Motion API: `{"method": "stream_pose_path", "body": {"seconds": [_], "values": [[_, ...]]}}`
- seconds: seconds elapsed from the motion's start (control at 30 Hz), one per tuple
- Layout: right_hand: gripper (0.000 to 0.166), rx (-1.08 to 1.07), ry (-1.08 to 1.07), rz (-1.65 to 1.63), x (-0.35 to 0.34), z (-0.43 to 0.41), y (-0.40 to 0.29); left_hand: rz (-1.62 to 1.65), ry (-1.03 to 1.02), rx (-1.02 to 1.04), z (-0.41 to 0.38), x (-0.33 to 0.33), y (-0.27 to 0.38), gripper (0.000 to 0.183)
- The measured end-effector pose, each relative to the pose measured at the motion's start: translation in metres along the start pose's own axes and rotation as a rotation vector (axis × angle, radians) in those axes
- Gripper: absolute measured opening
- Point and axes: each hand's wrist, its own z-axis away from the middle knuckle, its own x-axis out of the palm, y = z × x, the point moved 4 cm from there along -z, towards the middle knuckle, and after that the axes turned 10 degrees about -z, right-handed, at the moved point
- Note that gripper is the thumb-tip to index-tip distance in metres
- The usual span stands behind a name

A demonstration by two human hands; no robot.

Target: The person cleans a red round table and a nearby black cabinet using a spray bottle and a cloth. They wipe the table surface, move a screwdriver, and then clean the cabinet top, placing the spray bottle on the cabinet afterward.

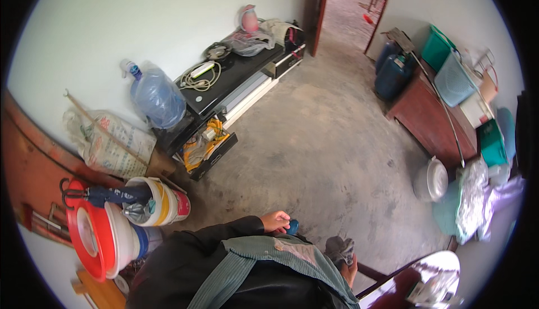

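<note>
My left hand point(276, 221) hangs in front of my body with its fingers loosely bent, and nothing shows in it. Just beside its fingertips in the picture is the rounded end of a blue object point(292, 227), perhaps a shoe; the rest is hidden by my clothing. At my right side, my right hand point(350, 272) grips a grey, dirty cloth point(339, 248), bunched up. A green corduroy apron or garment point(252, 243) with a pale patch covers part of my dark jacket.
A low black cabinet point(236, 69) stands along the wall, its near drawer point(214, 157) pulled out. Buckets point(170, 203) and a red basin point(101, 250) are at left. A brown chest point(438, 115), a lidded pot point(431, 180) and a glossy table point(387, 288) are at right.
</note>
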Motion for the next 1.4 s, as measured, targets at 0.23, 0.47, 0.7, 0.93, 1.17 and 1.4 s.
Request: {"method": "stream_pose_path", "body": {"seconds": [0.23, 0.47, 0.7, 0.93, 1.17, 1.4], "values": [[0.047, 0.024, -0.127, -0.031, 0.085, -0.108, -0.135, -0.19, 0.154, 0.308, -0.027, -0.018, 0.062, 0.051], [0.053, -0.021, -0.177, -0.464, 0.127, -0.198, -0.161, 0.111, 0.042, 0.21, -0.052, -0.055, 0.133, 0.069], [0.052, 0.159, -0.311, -0.154, 0.261, -0.246, -0.117, -0.004, 0.023, 0.427, -0.06, -0.131, 0.182, 0.085], [0.051, 0.165, -0.649, 0.395, 0.387, -0.285, -0.108, 0.144, -0.029, 0.335, -0.061, -0.22, 0.174, 0.086], [0.046, -0.256, -1.066, 0.994, 0.526, -0.297, -0.039, 0.911, 0.136, 0.339, -0.056, -0.27, 0.158, 0.071], [0.032, -0.149, -1.666, 0.857, 0.622, -0.308, -0.016, 1.178, 0.593, 0.05, -0.047, -0.314, 0.071, 0.03]]}}
